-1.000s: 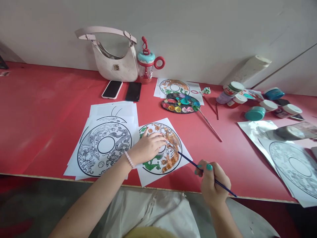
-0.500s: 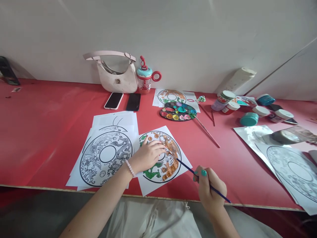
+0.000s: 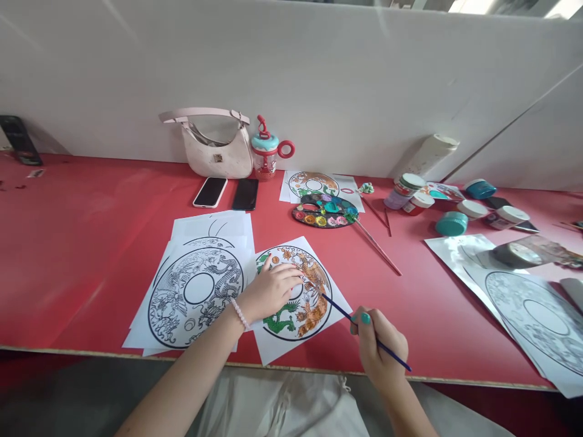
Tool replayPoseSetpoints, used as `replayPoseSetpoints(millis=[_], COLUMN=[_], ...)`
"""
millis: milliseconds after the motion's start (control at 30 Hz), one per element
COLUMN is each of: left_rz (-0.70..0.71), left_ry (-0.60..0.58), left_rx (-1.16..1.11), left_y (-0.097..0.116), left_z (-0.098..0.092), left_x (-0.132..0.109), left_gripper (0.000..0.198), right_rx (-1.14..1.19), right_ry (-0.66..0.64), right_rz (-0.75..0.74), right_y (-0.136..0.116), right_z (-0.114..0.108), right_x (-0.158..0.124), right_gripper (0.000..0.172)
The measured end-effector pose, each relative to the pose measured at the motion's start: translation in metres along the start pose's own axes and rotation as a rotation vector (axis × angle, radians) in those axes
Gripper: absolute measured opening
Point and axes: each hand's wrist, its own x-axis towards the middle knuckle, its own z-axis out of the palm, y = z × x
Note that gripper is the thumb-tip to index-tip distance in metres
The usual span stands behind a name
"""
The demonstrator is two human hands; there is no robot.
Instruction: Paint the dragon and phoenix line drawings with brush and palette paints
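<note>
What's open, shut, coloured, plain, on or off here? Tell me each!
Left hand, open, palm down
Blue paintbrush, slanted, held
Right hand, gripping blue paintbrush
Drawing under left hand, partly coloured
Stacked drawing, uncoloured
Back drawing, partly coloured
Palette, dotted with paints
Bag, upright, handle up
Cup, upright, lid on
White-edged phone, screen dark
Black phone, screen dark
Red jar, lid on

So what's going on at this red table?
Someone's right hand holds a blue paintbrush, its tip at the orange part of a picture sheet. Their left hand rests on that sheet. Orange and green areas are coloured; others are white. A paint palette sits beyond, and black-and-white sheets lie to the left.
</note>
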Motion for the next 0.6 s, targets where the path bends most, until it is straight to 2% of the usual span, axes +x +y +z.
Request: replayPoseSetpoints(millis=[600], left_rz=[-0.01], left_ry=[0.01], left_rx=[0.005], left_y=[0.0004], left_z=[0.0001], left_x=[0.0], left_gripper=[0.03], right_rx=[-0.017], right_ry=[0.005], right_rz=[-0.038], right_y=[-0.0018], right_z=[0.003], right_x=[0.0038], right_gripper=[0.031])
